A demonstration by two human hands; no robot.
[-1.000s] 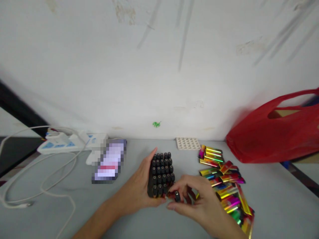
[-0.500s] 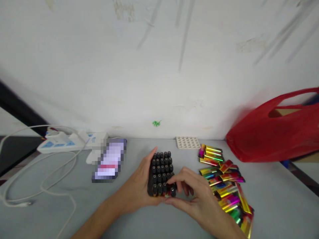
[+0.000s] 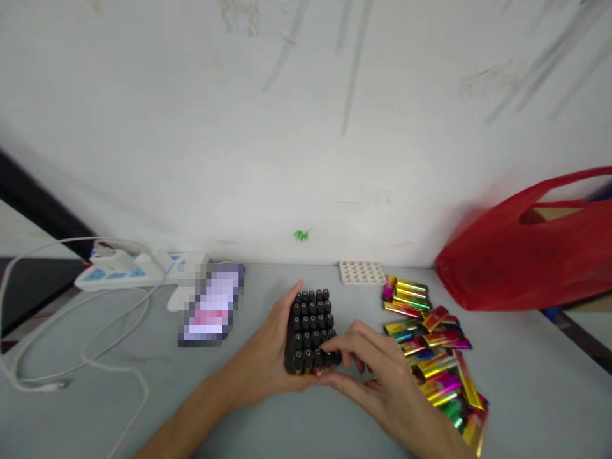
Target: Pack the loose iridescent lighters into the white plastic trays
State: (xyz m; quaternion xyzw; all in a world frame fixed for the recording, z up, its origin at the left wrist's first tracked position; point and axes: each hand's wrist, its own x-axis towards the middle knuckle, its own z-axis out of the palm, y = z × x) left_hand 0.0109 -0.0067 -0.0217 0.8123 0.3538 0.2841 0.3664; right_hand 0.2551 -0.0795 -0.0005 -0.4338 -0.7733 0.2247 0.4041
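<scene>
My left hand (image 3: 272,344) is closed around the side of a black block of lighters (image 3: 310,322), held low over the grey table. Their black tops stand upright in several rows, each with a small round opening. At the near right corner, my right hand (image 3: 377,366) presses a lighter (image 3: 329,358) in the front row. Its index finger lies on top and its thumb is below, at the block's front edge. To the right of this hand lies a loose pile of shiny lighters (image 3: 437,366) with gold, red, green and purple bodies and black ends.
A white grid tray with holes (image 3: 362,273) lies by the wall. On the right stands a red bag (image 3: 521,261). To the left are a phone (image 3: 215,303), a power strip (image 3: 138,271) and a looped white cable (image 3: 86,357).
The lighter at the block's near right corner stood out tilted and now sits closer in line with its row. My right index finger stays on it; the left hand keeps its hold.
</scene>
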